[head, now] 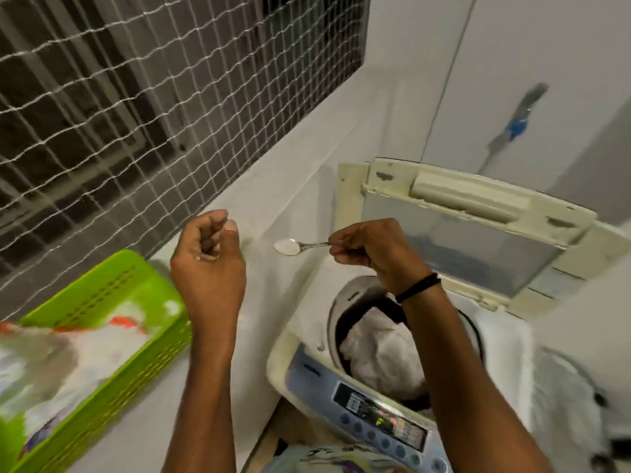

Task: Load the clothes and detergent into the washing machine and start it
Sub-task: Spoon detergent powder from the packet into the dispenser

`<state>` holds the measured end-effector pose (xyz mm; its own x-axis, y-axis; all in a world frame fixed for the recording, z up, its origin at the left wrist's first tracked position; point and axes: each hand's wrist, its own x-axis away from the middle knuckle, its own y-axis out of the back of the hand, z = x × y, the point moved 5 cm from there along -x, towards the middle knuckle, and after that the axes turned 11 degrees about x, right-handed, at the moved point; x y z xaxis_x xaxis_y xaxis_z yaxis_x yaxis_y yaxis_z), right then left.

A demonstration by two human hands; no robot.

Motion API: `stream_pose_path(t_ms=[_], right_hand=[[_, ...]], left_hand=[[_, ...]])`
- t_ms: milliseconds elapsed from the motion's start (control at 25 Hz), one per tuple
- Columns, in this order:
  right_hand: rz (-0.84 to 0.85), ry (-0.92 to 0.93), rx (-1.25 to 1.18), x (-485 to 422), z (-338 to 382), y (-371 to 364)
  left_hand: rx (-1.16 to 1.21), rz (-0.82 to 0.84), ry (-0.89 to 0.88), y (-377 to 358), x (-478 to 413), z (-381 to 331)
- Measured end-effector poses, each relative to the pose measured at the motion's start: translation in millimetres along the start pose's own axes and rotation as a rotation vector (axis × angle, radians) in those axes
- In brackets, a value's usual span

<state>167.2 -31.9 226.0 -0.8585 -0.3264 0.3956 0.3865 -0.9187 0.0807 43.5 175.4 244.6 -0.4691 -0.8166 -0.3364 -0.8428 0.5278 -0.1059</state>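
A top-loading washing machine (505, 349) stands at the lower right with its lid (471, 233) raised. White clothes (379, 353) lie in the drum. My right hand (368, 250) pinches the handle of a metal spoon (288, 246), whose bowl holds white detergent powder, up and to the left of the drum. My left hand (208, 264) hovers left of the spoon with fingers loosely curled and nothing in it. The control panel (375, 414) with its buttons runs along the machine's near edge.
A green plastic basket (112, 367) with a blurred white packet in it sits on the white ledge (273, 206) at lower left. A netted window grille (136, 97) fills the upper left. A tap with a blue part (517, 126) is on the wall behind the machine.
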Motion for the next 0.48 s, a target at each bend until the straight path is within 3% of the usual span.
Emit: stream_pose_path(t_ms=[240, 480], right_hand=[[-0.236, -0.082, -0.129, -11.2, -47.3, 109.8], [-0.440, -0.168, -0.198, -37.7, -117.6, 189.8]], left_hand=[[-0.034, 0.298, 0.124, -110.7, 43.9, 45.5], [-0.257, 0.597, 0.299, -200.4, 102.4, 128.0]])
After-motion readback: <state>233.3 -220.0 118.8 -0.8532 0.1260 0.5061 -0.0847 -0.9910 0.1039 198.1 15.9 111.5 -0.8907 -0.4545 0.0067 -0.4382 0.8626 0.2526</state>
